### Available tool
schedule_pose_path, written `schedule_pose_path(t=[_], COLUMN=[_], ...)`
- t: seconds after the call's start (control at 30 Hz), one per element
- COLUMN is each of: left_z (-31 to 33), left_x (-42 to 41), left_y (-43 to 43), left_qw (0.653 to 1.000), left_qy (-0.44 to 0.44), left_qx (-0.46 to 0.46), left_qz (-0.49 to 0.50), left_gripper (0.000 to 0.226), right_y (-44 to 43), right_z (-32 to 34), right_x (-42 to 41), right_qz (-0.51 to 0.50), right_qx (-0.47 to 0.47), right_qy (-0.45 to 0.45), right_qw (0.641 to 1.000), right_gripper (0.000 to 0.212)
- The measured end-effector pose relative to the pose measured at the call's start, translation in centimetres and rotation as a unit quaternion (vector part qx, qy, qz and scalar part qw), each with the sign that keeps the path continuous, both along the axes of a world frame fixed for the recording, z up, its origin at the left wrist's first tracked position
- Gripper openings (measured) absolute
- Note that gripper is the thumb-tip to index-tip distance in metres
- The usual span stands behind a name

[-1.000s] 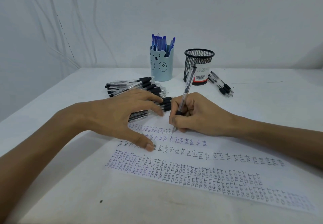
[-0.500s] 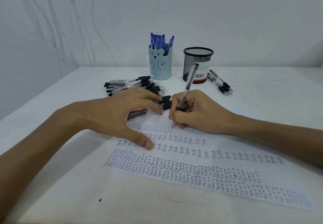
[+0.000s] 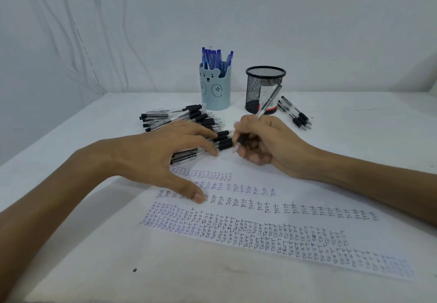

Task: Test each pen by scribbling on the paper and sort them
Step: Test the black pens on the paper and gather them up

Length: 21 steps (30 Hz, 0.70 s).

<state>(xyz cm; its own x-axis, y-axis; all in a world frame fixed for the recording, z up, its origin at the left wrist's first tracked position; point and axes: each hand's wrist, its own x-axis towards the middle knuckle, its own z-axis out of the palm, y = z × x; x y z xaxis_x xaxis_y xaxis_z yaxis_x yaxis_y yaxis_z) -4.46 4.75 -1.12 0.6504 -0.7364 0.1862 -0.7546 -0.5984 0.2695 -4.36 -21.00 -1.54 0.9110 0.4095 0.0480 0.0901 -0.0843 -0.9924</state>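
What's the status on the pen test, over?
Left hand flat, thumb on paper, fingers on pile. Right hand grips pen. Tip close beside the pile.

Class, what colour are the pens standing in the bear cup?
The pens are blue; head view.

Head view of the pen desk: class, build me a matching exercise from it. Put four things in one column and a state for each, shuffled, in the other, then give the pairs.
Things:
1. bear cup
2. mesh cup
3. right hand
4. left hand

States:
A. grips a clear pen
B. holds blue pens
C. thumb rests on the paper
D. bears a white label

Pairs: 1-B, 2-D, 3-A, 4-C
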Motion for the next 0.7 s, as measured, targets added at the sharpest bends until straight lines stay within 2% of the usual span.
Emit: schedule_pose_path(t=[0.07,0.1,0.2,0.27,0.33,0.43,0.57,0.7], left_z=[-0.3,-0.5,-0.7,-0.2,0.5,1.0,0.7,0.6], left_x=[0.2,0.3,0.6,0.8,1.0,1.2,1.5,1.5], left_y=[0.2,0.3,0.4,0.5,0.8,1.1,1.3,1.4], left_qw=[1.0,1.0,0.999,0.999,0.999,0.998,0.997,0.996], left_qy=[-0.001,0.002,-0.004,-0.016,-0.027,-0.054,-0.067,-0.082], left_qx=[-0.005,-0.007,-0.022,-0.021,0.012,0.031,0.032,0.036], left_qz=[0.007,0.018,0.045,0.034,0.014,0.016,0.018,0.029], left_gripper=[0.065,0.066,0.062,0.051,0.042,0.035,0.032,0.033], right_y=[-0.2,-0.2,-0.3,-0.2,-0.1,-0.1,-0.3,-0.5], right_z=[0.0,0.0,-0.2,0.0,0.4,0.8,0.8,0.8], right_x=[0.2,0.3,0.2,0.1,0.2,0.2,0.3,0.3], right_qz=[0.008,0.012,0.009,-0.005,-0.019,-0.031,-0.035,-0.035], right_qx=[0.027,0.027,0.009,0.034,0.088,0.144,0.137,0.148], right_qy=[0.016,0.01,-0.019,-0.018,0.031,0.115,0.097,0.071], right_qw=[0.999,1.0,1.0,0.999,0.995,0.982,0.985,0.986], right_gripper=[0.043,0.041,0.016,0.02,0.023,0.039,0.04,0.03])
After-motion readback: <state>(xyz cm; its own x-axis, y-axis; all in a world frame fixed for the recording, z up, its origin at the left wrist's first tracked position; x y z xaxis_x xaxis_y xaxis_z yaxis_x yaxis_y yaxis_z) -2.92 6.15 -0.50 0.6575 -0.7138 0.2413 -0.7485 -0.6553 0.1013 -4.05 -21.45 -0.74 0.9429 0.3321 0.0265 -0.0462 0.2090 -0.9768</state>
